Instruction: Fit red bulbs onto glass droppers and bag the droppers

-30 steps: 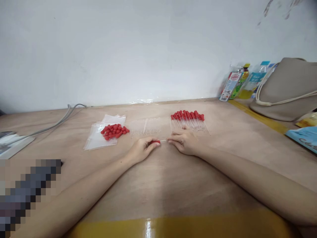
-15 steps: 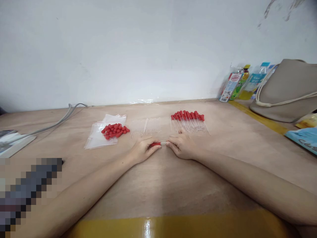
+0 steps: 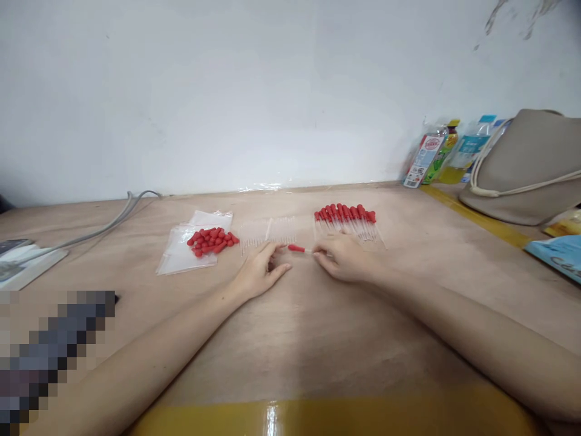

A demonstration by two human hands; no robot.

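A glass dropper with a red rubber bulb (image 3: 296,248) is pinched by its clear tube in my right hand (image 3: 342,257), the bulb pointing left. My left hand (image 3: 263,266) is apart from it, thumb and fingers spread, holding nothing. Beyond my left hand lies a row of clear glass tubes (image 3: 267,230). A pile of loose red rubber bulbs (image 3: 211,241) rests to the left on clear plastic bags (image 3: 175,249). Behind my right hand, several droppers with red bulbs fitted (image 3: 347,213) lie side by side; my hand hides some of their tips.
A grey cable (image 3: 109,227) runs along the table's left side. At the back right stand a carton (image 3: 423,160), bottles (image 3: 467,151) and a grey bag (image 3: 529,163) with a cord. A blue packet (image 3: 556,257) lies at the right edge. Yellow tape (image 3: 218,418) covers the front edge.
My left hand has let go of the red bulb and opened. My right hand has moved slightly right and away from me, carrying the dropper.
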